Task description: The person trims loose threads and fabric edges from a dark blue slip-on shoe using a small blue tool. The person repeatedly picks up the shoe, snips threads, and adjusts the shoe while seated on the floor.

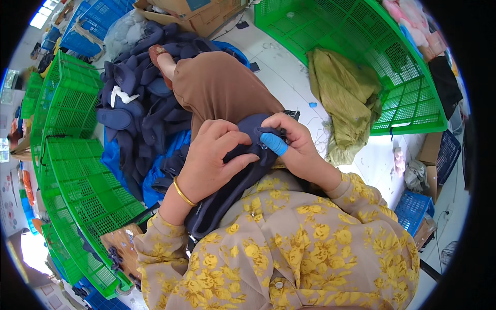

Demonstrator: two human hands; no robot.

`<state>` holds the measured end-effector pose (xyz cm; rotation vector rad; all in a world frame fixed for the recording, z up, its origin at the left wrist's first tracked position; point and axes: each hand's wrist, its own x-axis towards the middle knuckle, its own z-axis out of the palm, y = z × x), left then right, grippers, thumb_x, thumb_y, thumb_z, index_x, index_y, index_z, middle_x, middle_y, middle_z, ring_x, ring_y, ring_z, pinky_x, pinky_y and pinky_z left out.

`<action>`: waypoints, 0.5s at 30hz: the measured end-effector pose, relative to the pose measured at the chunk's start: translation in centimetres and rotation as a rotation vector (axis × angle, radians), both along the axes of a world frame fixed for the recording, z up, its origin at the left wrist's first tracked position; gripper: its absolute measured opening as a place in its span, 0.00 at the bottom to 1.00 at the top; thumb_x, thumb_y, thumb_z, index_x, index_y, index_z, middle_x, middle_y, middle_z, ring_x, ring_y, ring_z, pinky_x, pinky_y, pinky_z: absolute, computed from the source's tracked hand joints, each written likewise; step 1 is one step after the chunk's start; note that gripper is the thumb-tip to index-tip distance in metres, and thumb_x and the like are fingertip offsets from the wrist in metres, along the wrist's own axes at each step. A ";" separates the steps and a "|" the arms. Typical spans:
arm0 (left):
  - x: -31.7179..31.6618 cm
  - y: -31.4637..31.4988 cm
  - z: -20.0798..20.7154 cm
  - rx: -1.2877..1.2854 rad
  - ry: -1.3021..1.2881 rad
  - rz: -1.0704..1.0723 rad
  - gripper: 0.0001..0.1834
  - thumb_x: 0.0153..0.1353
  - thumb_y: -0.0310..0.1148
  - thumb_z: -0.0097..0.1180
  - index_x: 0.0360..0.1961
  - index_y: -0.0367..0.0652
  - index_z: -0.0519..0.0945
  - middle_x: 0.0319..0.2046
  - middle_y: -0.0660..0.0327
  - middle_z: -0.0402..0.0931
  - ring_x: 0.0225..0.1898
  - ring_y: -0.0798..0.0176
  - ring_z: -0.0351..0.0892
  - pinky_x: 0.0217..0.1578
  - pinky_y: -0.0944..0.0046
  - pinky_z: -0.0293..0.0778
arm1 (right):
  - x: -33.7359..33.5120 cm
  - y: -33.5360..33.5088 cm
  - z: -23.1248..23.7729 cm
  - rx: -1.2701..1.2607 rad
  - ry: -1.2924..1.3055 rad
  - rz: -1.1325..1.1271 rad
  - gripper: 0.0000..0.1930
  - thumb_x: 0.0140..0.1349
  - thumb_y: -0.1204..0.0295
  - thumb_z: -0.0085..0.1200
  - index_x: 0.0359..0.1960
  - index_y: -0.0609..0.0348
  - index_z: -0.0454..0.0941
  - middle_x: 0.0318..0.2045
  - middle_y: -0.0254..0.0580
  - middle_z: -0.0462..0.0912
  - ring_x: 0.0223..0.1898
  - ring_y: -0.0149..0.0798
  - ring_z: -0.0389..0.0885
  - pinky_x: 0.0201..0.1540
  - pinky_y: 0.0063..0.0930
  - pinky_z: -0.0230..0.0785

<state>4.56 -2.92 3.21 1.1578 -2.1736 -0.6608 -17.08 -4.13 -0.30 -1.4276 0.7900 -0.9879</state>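
A dark navy soft fabric piece (207,213), slipper-like in its padded look, lies across my lap. My left hand (214,157), with a gold bangle at the wrist, is closed on its upper part, thumb and fingertips pressing the cloth. My right hand (293,144) pinches the folded edge of the same piece between thumb and index finger. Blue tape (274,144) wraps the right thumb. Whatever lies between the right fingertips is too small to make out. To the left, a big pile of navy slipper-like pieces (132,121) rests on blue sheeting (111,155).
Green plastic crates (77,186) stand along the left. Another large green crate (413,57) stands at the upper right, with olive cloth (343,98) hanging out. A cardboard box (206,18) sits at the far side. A small blue basket (413,212) is at the right.
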 end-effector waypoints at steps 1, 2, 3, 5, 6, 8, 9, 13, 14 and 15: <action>-0.2 0.0 -0.2 -0.025 -0.027 -0.007 0.14 0.47 0.29 0.70 0.37 0.42 0.82 0.38 0.58 0.75 0.41 0.54 0.73 0.44 0.61 0.71 | -0.1 0.1 0.0 0.002 -0.004 0.008 0.05 0.69 0.75 0.53 0.43 0.60 0.74 0.35 0.25 0.74 0.35 0.19 0.68 0.39 0.15 0.63; -0.3 0.0 -0.4 -0.050 -0.054 -0.012 0.14 0.47 0.29 0.70 0.36 0.42 0.82 0.38 0.59 0.75 0.42 0.54 0.73 0.44 0.60 0.71 | 0.0 0.2 -0.2 0.079 -0.092 -0.001 0.05 0.69 0.75 0.52 0.44 0.60 0.74 0.36 0.25 0.74 0.36 0.18 0.68 0.40 0.15 0.64; -0.5 0.0 -0.6 -0.075 -0.080 -0.018 0.14 0.47 0.28 0.70 0.36 0.42 0.82 0.37 0.59 0.76 0.42 0.53 0.73 0.44 0.60 0.71 | 0.2 0.2 -0.6 0.155 -0.180 -0.009 0.05 0.70 0.75 0.52 0.44 0.60 0.74 0.36 0.25 0.74 0.37 0.18 0.69 0.41 0.15 0.64; -0.6 0.0 -0.5 -0.066 -0.048 -0.007 0.12 0.48 0.27 0.69 0.35 0.43 0.82 0.36 0.59 0.77 0.42 0.54 0.73 0.44 0.60 0.71 | 0.2 0.2 -0.9 0.220 -0.256 -0.012 0.05 0.70 0.76 0.51 0.45 0.60 0.73 0.37 0.25 0.73 0.38 0.18 0.69 0.42 0.14 0.65; -0.6 0.0 -0.4 -0.061 -0.032 0.000 0.12 0.48 0.27 0.69 0.35 0.43 0.82 0.36 0.60 0.77 0.41 0.54 0.73 0.44 0.60 0.71 | 0.0 0.2 -1.0 0.211 -0.242 -0.006 0.06 0.70 0.76 0.50 0.46 0.60 0.73 0.37 0.25 0.73 0.39 0.18 0.69 0.43 0.14 0.65; -0.7 -0.3 0.4 -0.024 0.005 -0.008 0.10 0.49 0.26 0.68 0.34 0.42 0.82 0.34 0.60 0.78 0.40 0.55 0.75 0.43 0.60 0.72 | -0.1 0.3 -1.0 0.208 -0.228 0.006 0.06 0.71 0.76 0.50 0.47 0.60 0.72 0.38 0.25 0.73 0.40 0.17 0.69 0.44 0.14 0.65; -0.7 -0.4 0.7 -0.005 0.024 -0.012 0.09 0.49 0.26 0.67 0.33 0.42 0.82 0.33 0.60 0.78 0.39 0.55 0.75 0.42 0.61 0.72 | -0.1 0.3 -0.9 0.214 -0.227 0.016 0.06 0.71 0.76 0.50 0.47 0.60 0.72 0.38 0.26 0.73 0.40 0.17 0.69 0.44 0.14 0.65; -0.9 -0.7 0.4 -0.007 0.057 -0.029 0.06 0.51 0.26 0.65 0.32 0.43 0.82 0.30 0.60 0.77 0.34 0.54 0.76 0.37 0.59 0.71 | 0.2 0.3 -0.4 0.196 -0.218 0.031 0.06 0.71 0.76 0.50 0.46 0.60 0.72 0.38 0.26 0.73 0.39 0.17 0.68 0.43 0.14 0.64; -1.0 -0.8 0.5 -0.012 0.031 -0.030 0.06 0.51 0.25 0.65 0.32 0.42 0.82 0.30 0.59 0.78 0.33 0.55 0.76 0.37 0.60 0.72 | 0.2 0.3 -0.5 0.173 -0.205 0.032 0.05 0.71 0.75 0.50 0.46 0.60 0.72 0.37 0.26 0.72 0.39 0.17 0.68 0.43 0.14 0.64; -1.0 -0.8 0.6 -0.017 0.004 -0.031 0.06 0.51 0.24 0.65 0.31 0.40 0.82 0.30 0.58 0.78 0.33 0.55 0.77 0.36 0.61 0.72 | 0.3 0.3 -0.7 0.149 -0.193 0.033 0.05 0.71 0.75 0.50 0.46 0.60 0.72 0.37 0.26 0.72 0.38 0.17 0.68 0.43 0.14 0.63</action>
